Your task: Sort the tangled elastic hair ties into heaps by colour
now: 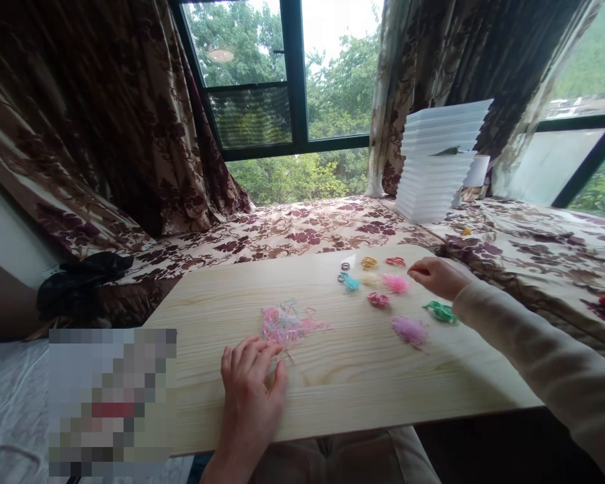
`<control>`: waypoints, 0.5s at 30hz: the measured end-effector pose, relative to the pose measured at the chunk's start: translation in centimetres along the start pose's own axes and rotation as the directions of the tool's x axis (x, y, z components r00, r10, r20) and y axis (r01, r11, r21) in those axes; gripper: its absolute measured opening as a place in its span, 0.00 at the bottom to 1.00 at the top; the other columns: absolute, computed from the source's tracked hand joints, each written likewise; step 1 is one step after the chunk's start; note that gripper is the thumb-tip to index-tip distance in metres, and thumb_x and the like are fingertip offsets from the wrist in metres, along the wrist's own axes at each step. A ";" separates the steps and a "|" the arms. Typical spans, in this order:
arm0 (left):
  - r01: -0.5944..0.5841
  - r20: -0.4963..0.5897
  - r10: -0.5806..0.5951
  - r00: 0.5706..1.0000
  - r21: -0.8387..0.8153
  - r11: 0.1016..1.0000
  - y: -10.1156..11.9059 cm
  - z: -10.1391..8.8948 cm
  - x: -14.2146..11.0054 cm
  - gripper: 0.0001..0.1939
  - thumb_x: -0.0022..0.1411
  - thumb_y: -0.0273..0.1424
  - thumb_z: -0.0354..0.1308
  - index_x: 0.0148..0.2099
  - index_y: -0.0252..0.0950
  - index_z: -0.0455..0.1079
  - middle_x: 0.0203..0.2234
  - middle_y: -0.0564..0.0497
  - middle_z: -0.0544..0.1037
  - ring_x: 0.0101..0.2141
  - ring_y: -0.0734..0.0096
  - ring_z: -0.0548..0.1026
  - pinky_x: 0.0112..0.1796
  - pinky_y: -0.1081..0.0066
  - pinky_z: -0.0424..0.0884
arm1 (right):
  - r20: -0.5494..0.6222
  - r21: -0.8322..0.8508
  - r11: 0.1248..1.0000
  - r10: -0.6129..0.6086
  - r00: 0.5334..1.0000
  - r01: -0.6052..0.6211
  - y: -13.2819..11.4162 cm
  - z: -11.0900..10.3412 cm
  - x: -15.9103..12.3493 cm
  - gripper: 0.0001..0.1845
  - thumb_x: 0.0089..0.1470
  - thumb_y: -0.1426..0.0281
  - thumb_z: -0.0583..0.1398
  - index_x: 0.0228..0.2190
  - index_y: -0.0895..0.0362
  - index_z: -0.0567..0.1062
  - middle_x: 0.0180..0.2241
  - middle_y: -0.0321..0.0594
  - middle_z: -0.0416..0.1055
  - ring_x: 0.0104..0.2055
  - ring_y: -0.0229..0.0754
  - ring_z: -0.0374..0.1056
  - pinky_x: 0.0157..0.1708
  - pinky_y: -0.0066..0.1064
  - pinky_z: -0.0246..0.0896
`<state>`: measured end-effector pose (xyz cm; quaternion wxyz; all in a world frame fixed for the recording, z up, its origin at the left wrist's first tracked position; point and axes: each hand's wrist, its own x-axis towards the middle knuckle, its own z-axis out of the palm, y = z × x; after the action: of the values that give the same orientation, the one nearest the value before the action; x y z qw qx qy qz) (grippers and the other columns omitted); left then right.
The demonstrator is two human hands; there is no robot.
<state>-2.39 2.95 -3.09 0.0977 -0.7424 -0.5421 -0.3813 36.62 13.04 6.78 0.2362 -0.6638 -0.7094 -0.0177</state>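
- Head camera — clock-face directions are read from the middle of the mixed heap of thin, loop-like bands (285,324), pink, pale blue and lilac, which lies loosely spread on the pale wooden tabletop (206,296).
- Left hand (253,376) lies at 7 o'clock, palm down, its fingers loosely curved and slightly parted, the thumb set off from them. Its fingertips reach the near edge of the heap; no grip shows, and whether they touch the bands I cannot tell.
- Right hand (437,277) is between 2 and 3 o'clock, thumb and fingertips drawn together — whether they pinch anything I cannot tell.
- Just beside those fingertips are the red bands (395,261) and the bright pink bunch (396,284).
- Green bands (441,312) lie at 3 o'clock, near the right wrist; the lilac bunch (410,331) is also at 3, closer in.
- Dark pink bands (378,300) sit between 2 and 3; the blue bunch (351,283) and ochre bands (369,263) are at 2.
- Beyond the tabletop, a tall white stack (433,175) stands between 1 and 2 o'clock, and a window (295,74) is at 12.
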 end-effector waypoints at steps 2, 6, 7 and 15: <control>0.045 0.020 -0.045 0.999 -0.035 0.998 0.7 -0.5 0.2 0.09 0.59 0.27 0.54 0.39 0.41 0.75 0.36 0.49 0.79 0.46 0.57 0.72 0.54 0.51 0.57 | 0.020 -0.004 1.000 -0.026 0.999 0.026 -1.3 -1.2 -1.1 0.11 0.47 0.62 0.59 0.22 0.54 0.78 0.26 0.45 0.76 0.27 0.45 0.68 0.29 0.36 0.58; 0.179 0.062 -0.174 0.983 -0.094 0.979 2.0 -1.5 0.7 0.10 0.60 0.24 0.53 0.39 0.39 0.74 0.37 0.49 0.78 0.47 0.59 0.71 0.56 0.50 0.57 | -0.020 0.080 0.974 -0.210 0.978 0.211 -4.4 -1.8 -4.4 0.16 0.51 0.57 0.56 0.24 0.51 0.78 0.28 0.44 0.76 0.26 0.47 0.69 0.27 0.38 0.59; 0.198 0.056 -0.193 0.980 -0.099 0.975 2.3 -1.7 0.8 0.10 0.60 0.24 0.53 0.39 0.39 0.74 0.37 0.49 0.78 0.47 0.59 0.71 0.56 0.50 0.58 | -0.047 0.107 0.957 -0.266 0.963 0.270 -5.4 -1.5 -5.4 0.17 0.52 0.56 0.55 0.25 0.50 0.78 0.28 0.44 0.76 0.27 0.47 0.69 0.27 0.37 0.60; 0.236 0.064 -0.229 0.971 -0.125 0.964 2.5 -2.0 1.0 0.11 0.59 0.22 0.54 0.39 0.39 0.73 0.37 0.49 0.77 0.47 0.60 0.70 0.56 0.49 0.59 | 0.061 0.403 0.857 -0.374 0.925 0.320 -13.0 4.3 -11.0 0.17 0.58 0.58 0.53 0.28 0.52 0.78 0.28 0.43 0.75 0.28 0.43 0.72 0.26 0.33 0.66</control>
<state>-0.96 1.52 -0.37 -0.0102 -0.6876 -0.6014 -0.4067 23.00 2.67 2.80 0.3057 -0.4649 -0.8214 0.1256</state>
